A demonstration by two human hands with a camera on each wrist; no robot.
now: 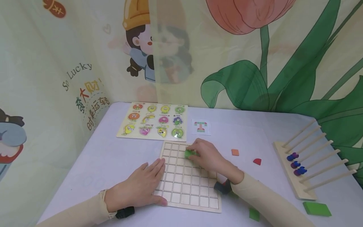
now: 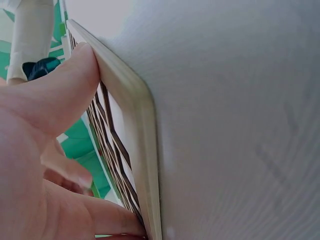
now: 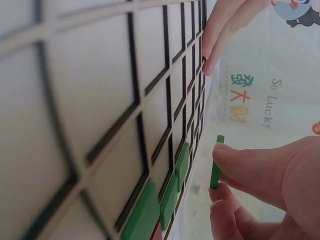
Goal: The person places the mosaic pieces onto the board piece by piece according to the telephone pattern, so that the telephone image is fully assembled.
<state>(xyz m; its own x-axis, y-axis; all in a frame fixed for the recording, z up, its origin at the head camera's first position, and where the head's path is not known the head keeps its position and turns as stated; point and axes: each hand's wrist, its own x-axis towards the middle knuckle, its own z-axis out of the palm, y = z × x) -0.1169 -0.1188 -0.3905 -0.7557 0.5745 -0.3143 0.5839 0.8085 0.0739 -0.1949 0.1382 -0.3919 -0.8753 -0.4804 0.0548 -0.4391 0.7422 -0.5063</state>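
My right hand (image 1: 211, 157) is over the upper part of the wooden grid board (image 1: 177, 188). Thumb and fingers pinch a thin green tile (image 3: 216, 170), held clear of the board in the right wrist view. Several green tiles (image 3: 142, 214) and part of a red piece (image 3: 157, 232) sit in grid squares there; in the head view the hand covers most of that area. My left hand (image 1: 139, 186) rests along the board's left edge, fingers extended, its thumb (image 2: 80, 75) on the board near the corner.
Behind the board lie a fruit picture board (image 1: 153, 122) and a small pattern card (image 1: 201, 127). To the right are an orange square (image 1: 235, 152), a red piece (image 1: 257, 161), a green piece (image 1: 254, 214), a green block (image 1: 317, 209) and a pegged rack with beads (image 1: 293, 171).
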